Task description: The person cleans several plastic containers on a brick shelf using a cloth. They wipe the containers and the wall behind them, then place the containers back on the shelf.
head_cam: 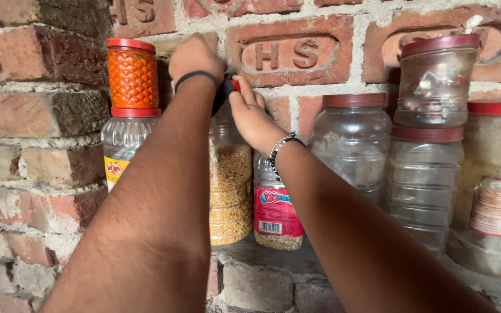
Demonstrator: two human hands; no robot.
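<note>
Left arm: stretched up from the lower left of the view, a dark band worn at the wrist.
Right arm: stretched up from the lower right, a beaded bracelet [278,152] worn at the wrist.
Ledge [273,258]: a rough brick shelf on which the jars are stood in a row.
Left hand [195,57]: seen from the back, curled over the top of the grain jar [229,191]; how tightly the fingers are closed cannot be told, since they are hidden behind the hand.
Right hand [249,113]: raised just beside the left hand, its fingers bent and pinched on a small red and dark part [231,86] at the jar's top.
Grain jar: a clear plastic jar filled with yellow grain, stood upright between the two arms; its lid is covered by the hands.
Labelled jar [273,214]: stood just right of the grain jar, partly hidden by the right wrist.
Orange jar [132,74]: a red-lidded jar stacked on a clear jar [122,148], left of the left hand.
Empty jars [352,145]: clear, red-lidded, stood to the right, some stacked.
Wall [42,116]: bare red brick behind everything.
</note>
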